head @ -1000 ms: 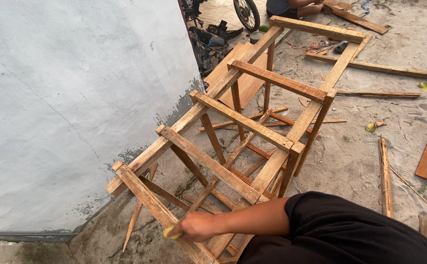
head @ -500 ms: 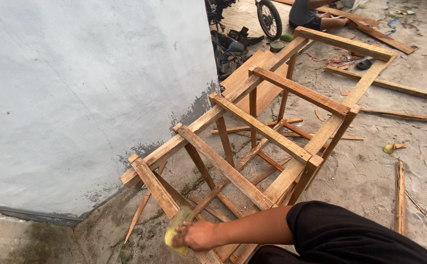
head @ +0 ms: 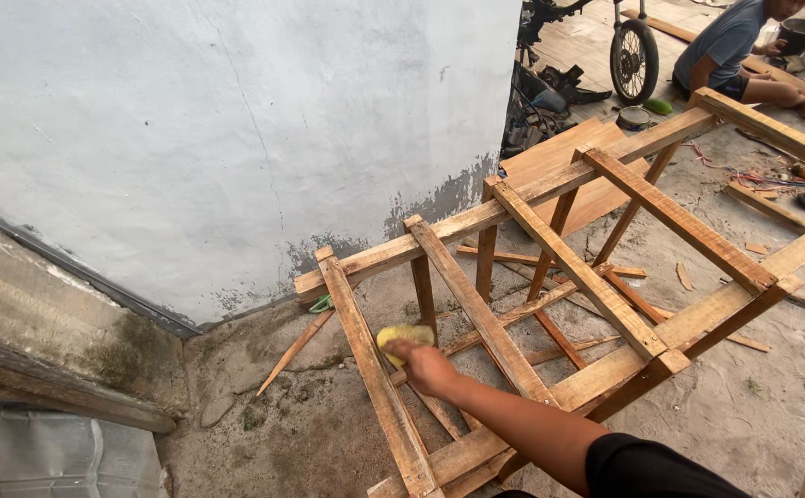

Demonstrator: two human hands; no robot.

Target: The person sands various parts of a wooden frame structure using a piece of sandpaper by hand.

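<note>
My right hand (head: 428, 367) reaches out from the lower right in a black sleeve and grips a small yellow pad (head: 404, 336). The pad rests against the side of the nearest cross slat (head: 365, 360) of a long wooden frame (head: 605, 295) that lies along the ground by the wall. The frame is made of rough slats nailed across two long rails, with legs and braces underneath. My left hand is out of sight.
A grey-white wall (head: 236, 138) stands to the left, close to the frame. Loose wood strips (head: 296, 349) and boards (head: 559, 166) lie on the dirt floor. Another person (head: 744, 46) sits at the far right near a motorcycle wheel (head: 633, 57).
My hand with the yellow pad has moved up along the nearest slat, away from the frame's near corner. The view has shifted left and down, showing more wall and ground.
</note>
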